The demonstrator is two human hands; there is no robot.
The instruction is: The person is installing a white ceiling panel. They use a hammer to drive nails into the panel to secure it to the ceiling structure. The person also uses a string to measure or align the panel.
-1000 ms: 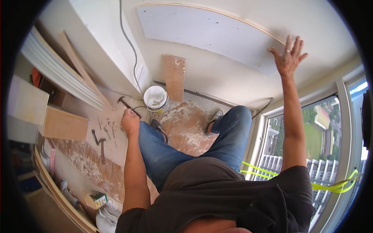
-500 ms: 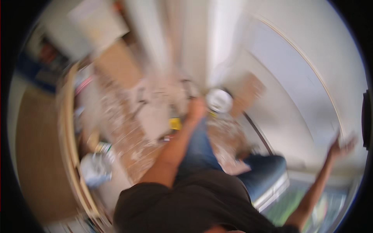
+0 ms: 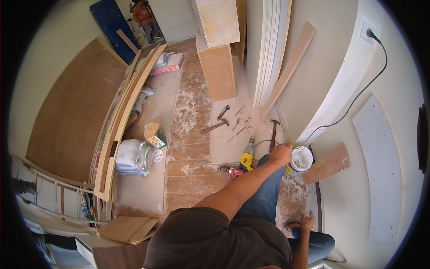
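My left hand (image 3: 281, 154) rests at my bent left knee, its back toward me and its fingers mostly hidden. Just right of it stands a white bucket (image 3: 301, 159), with the black power cord (image 3: 354, 104) running past close behind the hand. My right hand (image 3: 307, 222) is low beside my right leg, fingers apart, with nothing visible in it. On the floor beyond my left forearm lie a yellow drill (image 3: 247, 157) and a red cordless drill (image 3: 233, 171). A hammer (image 3: 274, 132) lies past the left hand; farther off are another hammer (image 3: 216, 126) and several loose metal pieces (image 3: 242, 125).
Long boards (image 3: 117, 148) and filled bags (image 3: 133, 154) line the left side. A tall wooden box (image 3: 217, 74) stands ahead, with a leaning plank (image 3: 291, 67) at the wall. The cord hangs from a wall socket (image 3: 368, 32). Another person (image 3: 142, 15) is at the far doorway.
The view has swung and sharpened, showing more of the room. My right hand has come down from the wall at the far right to beside my leg. My left hand stays near the knee.
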